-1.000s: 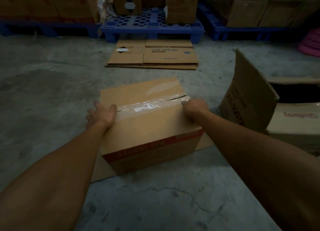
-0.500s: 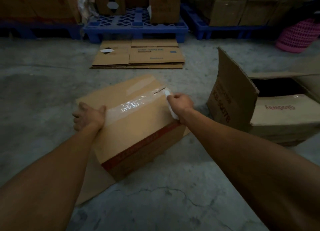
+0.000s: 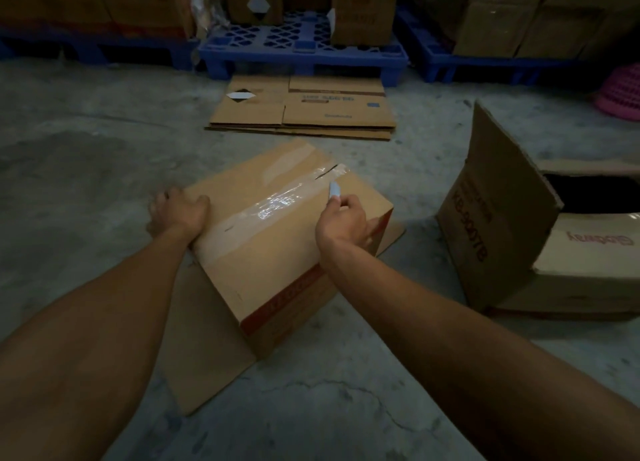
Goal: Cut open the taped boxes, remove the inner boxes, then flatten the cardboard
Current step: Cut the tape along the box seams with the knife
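A brown taped box (image 3: 277, 249) with a red stripe sits on the concrete floor on a flat cardboard sheet (image 3: 204, 353). Clear tape (image 3: 277, 201) runs along its top seam, with a short dark slit at the far end. My left hand (image 3: 178, 213) presses on the box's left top edge. My right hand (image 3: 343, 221) holds a small pale cutter (image 3: 334, 190) whose tip touches the tape near the slit.
An opened box (image 3: 512, 232) with a raised flap lies on its side at the right. Flattened cardboard (image 3: 304, 109) is stacked farther ahead. Blue pallets (image 3: 301, 50) carrying more boxes line the back. A pink basket (image 3: 623, 97) sits at far right.
The box has turned so its right end points further away. My right hand has risen onto the top and brought the cutter to the tape near the slit. My left hand stays on the left edge.
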### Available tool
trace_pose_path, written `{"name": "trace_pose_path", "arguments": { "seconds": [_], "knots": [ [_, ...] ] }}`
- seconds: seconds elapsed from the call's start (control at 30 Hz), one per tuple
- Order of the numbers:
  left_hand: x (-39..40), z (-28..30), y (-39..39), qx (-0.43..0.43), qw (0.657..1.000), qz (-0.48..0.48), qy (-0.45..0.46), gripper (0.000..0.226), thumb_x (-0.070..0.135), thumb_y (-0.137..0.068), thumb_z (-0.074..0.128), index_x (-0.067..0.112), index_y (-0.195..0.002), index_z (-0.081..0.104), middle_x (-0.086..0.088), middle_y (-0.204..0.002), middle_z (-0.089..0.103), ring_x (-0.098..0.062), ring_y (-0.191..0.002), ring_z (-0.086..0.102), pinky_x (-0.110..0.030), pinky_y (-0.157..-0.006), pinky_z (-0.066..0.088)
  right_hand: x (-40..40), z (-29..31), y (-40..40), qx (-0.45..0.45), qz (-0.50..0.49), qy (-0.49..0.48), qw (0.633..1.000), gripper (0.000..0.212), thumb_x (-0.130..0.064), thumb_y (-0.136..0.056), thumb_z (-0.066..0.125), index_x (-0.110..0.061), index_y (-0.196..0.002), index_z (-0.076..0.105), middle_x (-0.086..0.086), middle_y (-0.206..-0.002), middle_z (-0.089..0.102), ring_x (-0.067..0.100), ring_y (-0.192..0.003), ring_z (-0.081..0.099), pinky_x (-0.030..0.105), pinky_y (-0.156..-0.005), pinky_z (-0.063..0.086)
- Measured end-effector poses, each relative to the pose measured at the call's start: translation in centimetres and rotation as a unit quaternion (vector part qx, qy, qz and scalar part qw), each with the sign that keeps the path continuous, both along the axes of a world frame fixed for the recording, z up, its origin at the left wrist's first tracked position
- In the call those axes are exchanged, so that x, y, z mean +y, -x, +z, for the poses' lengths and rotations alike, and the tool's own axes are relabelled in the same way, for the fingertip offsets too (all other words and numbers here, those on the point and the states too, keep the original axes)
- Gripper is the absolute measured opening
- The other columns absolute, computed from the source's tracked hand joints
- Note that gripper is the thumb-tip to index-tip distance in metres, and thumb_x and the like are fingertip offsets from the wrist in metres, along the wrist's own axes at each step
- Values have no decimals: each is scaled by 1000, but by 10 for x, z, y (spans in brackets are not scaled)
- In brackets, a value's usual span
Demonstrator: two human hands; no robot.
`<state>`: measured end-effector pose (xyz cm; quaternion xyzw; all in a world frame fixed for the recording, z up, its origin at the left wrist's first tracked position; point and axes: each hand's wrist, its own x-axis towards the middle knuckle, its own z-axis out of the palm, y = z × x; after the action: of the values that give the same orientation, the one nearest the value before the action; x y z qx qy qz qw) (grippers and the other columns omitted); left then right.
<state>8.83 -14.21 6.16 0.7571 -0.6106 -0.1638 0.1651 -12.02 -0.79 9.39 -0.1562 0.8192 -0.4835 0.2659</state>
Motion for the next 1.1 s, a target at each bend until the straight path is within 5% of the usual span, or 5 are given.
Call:
{"name": "trace_pose_path", "arguments": {
  "seconds": [0.3,0.47,0.67,0.93,1.1],
  "knots": [
    [25,0,-17,-99,994,11,-46,79,71,-86,32,16,-142,43,-22,-135,54,-41,-124,50,-51,-106,32,-5,-1,44,-10,58,70,996,22,-37,-92,56,-21,-86,69,6,-94,69,29,-91,65,38,-83,57],
    [44,-4,-8,56,989,-19,-136,96,79,-83,22,9,-143,50,-22,-143,50,-41,-126,50,-47,-108,39,-2,5,66,51,138,-56,988,39,-38,-97,50,-8,-116,69,17,-120,66,37,-109,62,42,-94,53],
    [54,11,17,364,913,-8,-183,55,51,-100,46,10,-137,51,-9,-118,61,-27,-97,57,-37,-91,45,9,7,64,41,289,-222,930,64,-46,-103,41,5,-141,44,21,-151,41,38,-133,47,36,-96,43],
    [70,13,13,420,826,17,-376,67,49,-94,58,12,-145,36,-32,-123,57,-46,-112,58,-63,-95,45,13,6,94,159,246,-121,948,37,-34,-100,47,-10,-120,67,14,-125,64,34,-117,58,31,-92,46],
    [95,14,28,472,771,8,-427,72,34,-91,66,16,-148,26,-39,-117,54,-52,-95,61,-57,-94,47,0,16,103,229,210,-24,950,26,-33,-96,56,-14,-103,74,13,-109,70,31,-104,63,27,-81,44]
  ]
}}
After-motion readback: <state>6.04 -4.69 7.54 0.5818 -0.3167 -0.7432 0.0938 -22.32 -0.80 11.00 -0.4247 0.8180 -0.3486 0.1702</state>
